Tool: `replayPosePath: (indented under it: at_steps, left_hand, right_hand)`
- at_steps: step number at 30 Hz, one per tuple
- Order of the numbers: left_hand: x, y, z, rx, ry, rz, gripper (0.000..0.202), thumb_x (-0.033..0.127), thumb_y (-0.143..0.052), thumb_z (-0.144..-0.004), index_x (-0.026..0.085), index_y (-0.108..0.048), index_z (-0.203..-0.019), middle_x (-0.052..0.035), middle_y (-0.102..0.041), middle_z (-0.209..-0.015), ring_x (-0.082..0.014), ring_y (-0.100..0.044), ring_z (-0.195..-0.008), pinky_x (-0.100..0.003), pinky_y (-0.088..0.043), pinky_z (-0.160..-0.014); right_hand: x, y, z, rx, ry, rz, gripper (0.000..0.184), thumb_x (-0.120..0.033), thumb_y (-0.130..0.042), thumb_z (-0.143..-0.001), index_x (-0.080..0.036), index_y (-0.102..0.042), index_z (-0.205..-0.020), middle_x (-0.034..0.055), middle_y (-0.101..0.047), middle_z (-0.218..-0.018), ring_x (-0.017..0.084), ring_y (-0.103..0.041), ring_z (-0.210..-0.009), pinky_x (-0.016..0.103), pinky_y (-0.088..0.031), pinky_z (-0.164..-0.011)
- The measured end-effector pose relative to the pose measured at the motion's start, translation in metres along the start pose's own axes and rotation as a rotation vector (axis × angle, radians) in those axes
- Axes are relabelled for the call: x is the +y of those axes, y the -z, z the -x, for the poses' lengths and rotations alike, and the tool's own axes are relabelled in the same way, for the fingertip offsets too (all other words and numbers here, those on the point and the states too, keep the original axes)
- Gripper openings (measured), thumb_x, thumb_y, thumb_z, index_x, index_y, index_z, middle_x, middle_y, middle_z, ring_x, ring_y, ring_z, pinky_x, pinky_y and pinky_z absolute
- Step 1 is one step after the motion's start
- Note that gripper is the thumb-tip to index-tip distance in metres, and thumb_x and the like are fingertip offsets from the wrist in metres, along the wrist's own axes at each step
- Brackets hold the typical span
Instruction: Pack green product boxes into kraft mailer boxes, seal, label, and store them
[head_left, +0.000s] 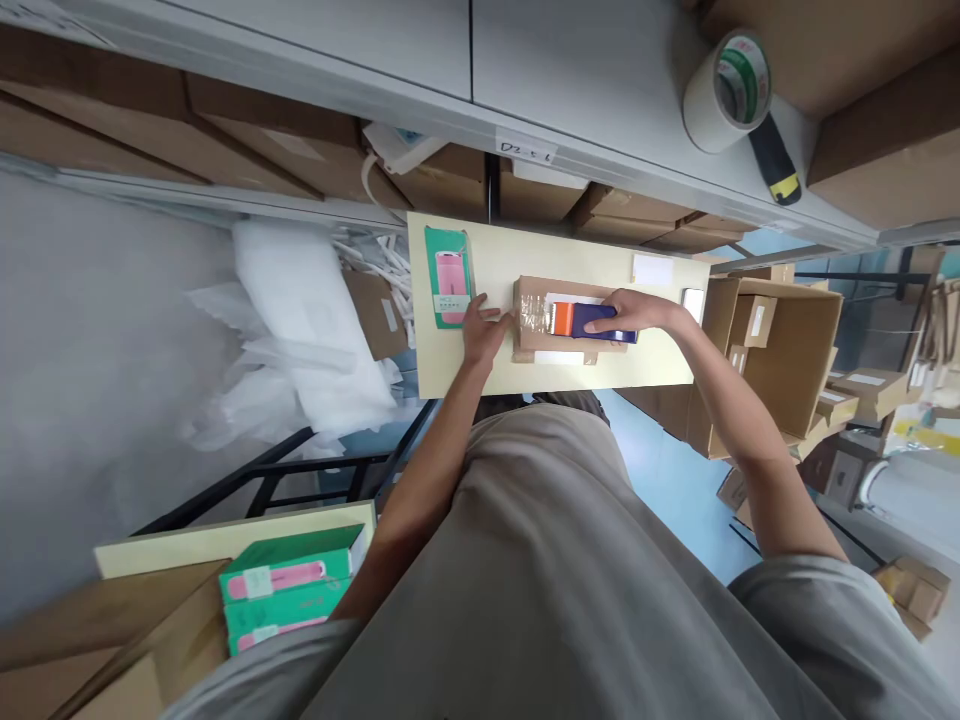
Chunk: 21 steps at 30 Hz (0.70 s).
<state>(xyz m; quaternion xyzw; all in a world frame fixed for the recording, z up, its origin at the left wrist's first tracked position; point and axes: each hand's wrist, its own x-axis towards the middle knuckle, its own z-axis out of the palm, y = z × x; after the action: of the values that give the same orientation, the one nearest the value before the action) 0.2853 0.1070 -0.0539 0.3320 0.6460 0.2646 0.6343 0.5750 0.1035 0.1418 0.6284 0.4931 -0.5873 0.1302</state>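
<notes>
A small brown cardboard box (537,333) lies on the pale yellow table (660,350), with clear tape across its left end. My right hand (626,312) is closed on an orange and blue tape dispenser (581,320) that rests on top of the box. My left hand (484,330) presses against the box's left end, fingers curled at its edge. A green product box with a pink item pictured (448,276) lies flat on the table just left of my left hand.
A roll of tape (726,92) and a black and yellow tool (775,160) sit on the grey shelf above. An open carton of small boxes (780,350) stands right of the table. White packing bags (292,330) pile at left. Green boxes (289,590) are stacked near me.
</notes>
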Motion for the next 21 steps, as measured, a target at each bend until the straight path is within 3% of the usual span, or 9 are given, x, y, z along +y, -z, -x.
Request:
replayPosePath:
  at_steps: [5, 8, 15, 21]
  left_hand:
    - [0.013, -0.004, 0.010, -0.085, -0.224, -0.090, 0.036, 0.048, -0.095, -0.084, 0.020, -0.083, -0.102, -0.0080, -0.084, -0.099, -0.0219, -0.076, -0.087, -0.035, -0.059, -0.083]
    - [0.014, -0.009, 0.012, -0.094, -0.216, -0.123, 0.035, 0.042, -0.098, -0.080, 0.020, -0.082, -0.101, -0.0068, -0.084, -0.099, -0.0200, -0.074, -0.080, -0.034, -0.059, -0.081]
    - [0.011, -0.012, 0.004, -0.099, -0.210, -0.076, 0.031, 0.034, -0.099, -0.077, 0.020, -0.078, -0.095, -0.0070, -0.082, -0.097, -0.0248, -0.080, -0.097, -0.035, -0.063, -0.087]
    - [0.013, -0.016, 0.008, -0.040, -0.234, -0.095, 0.025, 0.030, -0.096, -0.078, 0.020, -0.079, -0.093, -0.0067, -0.083, -0.095, -0.0258, -0.080, -0.099, -0.038, -0.066, -0.090]
  right_hand:
    - [-0.005, -0.005, 0.001, 0.022, -0.026, 0.022, 0.068, -0.084, -0.090, -0.080, -0.018, -0.072, -0.079, 0.0015, -0.066, -0.075, 0.016, -0.054, -0.071, 0.032, -0.041, -0.068]
    - [-0.004, -0.008, 0.002, 0.048, -0.042, 0.035, 0.067, -0.083, -0.090, -0.080, -0.018, -0.072, -0.079, 0.0025, -0.068, -0.076, 0.017, -0.057, -0.072, 0.032, -0.042, -0.068]
    - [0.004, -0.013, 0.005, 0.059, -0.022, 0.000, 0.065, -0.083, -0.092, -0.077, -0.020, -0.073, -0.074, 0.0025, -0.068, -0.069, 0.019, -0.060, -0.069, 0.032, -0.044, -0.068]
    - [0.001, -0.010, 0.012, 0.011, 0.008, -0.010, 0.067, -0.085, -0.093, -0.076, -0.023, -0.069, -0.070, 0.0034, -0.070, -0.067, 0.020, -0.062, -0.068, 0.034, -0.048, -0.071]
